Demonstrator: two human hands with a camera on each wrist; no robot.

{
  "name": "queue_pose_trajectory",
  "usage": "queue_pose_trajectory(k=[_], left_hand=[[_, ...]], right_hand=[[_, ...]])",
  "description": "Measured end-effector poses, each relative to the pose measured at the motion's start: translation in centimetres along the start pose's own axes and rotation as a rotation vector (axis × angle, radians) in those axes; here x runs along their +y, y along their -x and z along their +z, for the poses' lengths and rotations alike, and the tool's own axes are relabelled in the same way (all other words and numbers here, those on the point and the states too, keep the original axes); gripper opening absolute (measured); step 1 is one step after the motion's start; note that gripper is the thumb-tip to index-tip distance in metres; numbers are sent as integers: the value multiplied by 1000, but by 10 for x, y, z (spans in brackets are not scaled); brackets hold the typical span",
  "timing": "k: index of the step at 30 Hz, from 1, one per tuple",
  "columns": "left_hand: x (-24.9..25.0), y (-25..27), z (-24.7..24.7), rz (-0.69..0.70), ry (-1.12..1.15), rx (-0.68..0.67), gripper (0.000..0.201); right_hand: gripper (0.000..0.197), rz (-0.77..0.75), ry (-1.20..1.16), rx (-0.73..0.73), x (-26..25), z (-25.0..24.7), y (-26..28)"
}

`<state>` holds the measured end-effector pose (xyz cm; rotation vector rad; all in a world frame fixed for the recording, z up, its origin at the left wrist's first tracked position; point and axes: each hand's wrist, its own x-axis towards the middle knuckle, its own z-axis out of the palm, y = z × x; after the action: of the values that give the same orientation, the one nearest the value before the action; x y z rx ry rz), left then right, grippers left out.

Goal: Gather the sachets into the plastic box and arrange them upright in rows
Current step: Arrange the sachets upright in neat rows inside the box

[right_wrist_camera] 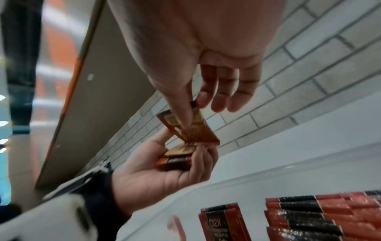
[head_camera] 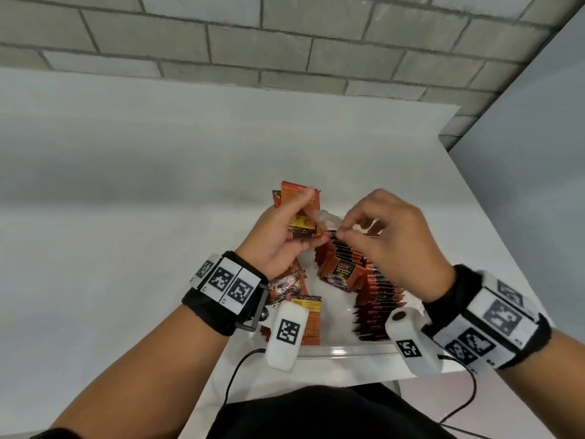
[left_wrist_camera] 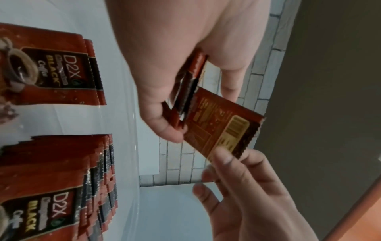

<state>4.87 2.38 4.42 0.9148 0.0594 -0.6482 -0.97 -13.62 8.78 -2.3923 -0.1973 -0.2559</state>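
Above the clear plastic box [head_camera: 348, 351], my left hand [head_camera: 304, 223] grips a small stack of red-brown coffee sachets [head_camera: 299, 201]. The right hand [head_camera: 343, 231] pinches the end of one sachet [left_wrist_camera: 222, 128] that sticks out of that stack. In the right wrist view the thumb and fingers of the right hand [right_wrist_camera: 193, 114] clamp this sachet [right_wrist_camera: 195, 135], while the left hand [right_wrist_camera: 185, 163] cups the others [right_wrist_camera: 175, 160]. Two rows of upright sachets [head_camera: 348, 270] [head_camera: 376, 305] stand in the box under the right hand.
A few loose sachets [head_camera: 286, 286] lie flat in the left part of the box, under my left wrist. The box sits at the near edge of a white table [head_camera: 126, 185]. A grey brick wall [head_camera: 285, 42] runs behind it. Camera cables [head_camera: 234, 375] hang by my arms.
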Motion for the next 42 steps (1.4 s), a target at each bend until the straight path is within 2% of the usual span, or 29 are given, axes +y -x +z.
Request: queue_pose_trajectory(k=[1,4,5,9,12,14,17,19,22,28,32,37,42], left_hand=[[0,0,-1,4,27,-9,14],[0,-2,-2,59,-3,-46,20],[0,-2,-2,82,-27,-48,18],[-1,0,2,124,-115,-56,21],[-4,1,5,124,-199,-76,25],[-6,1,8,118,-242,-86,26],[-3,0,9,97,-243,3,15],[1,-1,4,63,-179,105,8],[3,-3,-5,50,-139,172,8],[3,-3,-5,36,-122,166,6],[2,-2,-5,28,-117,168,5],[2,-2,-7,20,-121,177,5],[1,-3,-7,11,-131,176,7]], right_hand=[[10,-51,38,-63,0,3,4],[20,-87,115,-233,5,5,11],[21,-77,102,-232,6,4,11],[21,12,68,-19,9,-3,5],[37,74,60,-105,7,-5,-4],[40,85,39,-184,7,-7,-10],[31,119,-26,-233,9,-19,-18],[21,169,-14,-328,12,-24,-18],[15,214,146,-501,21,-17,-13],[10,159,493,-711,29,10,-9],[21,98,702,-775,33,19,-9],[11,43,851,-813,33,28,-9],[12,20,898,-835,32,31,-11]])
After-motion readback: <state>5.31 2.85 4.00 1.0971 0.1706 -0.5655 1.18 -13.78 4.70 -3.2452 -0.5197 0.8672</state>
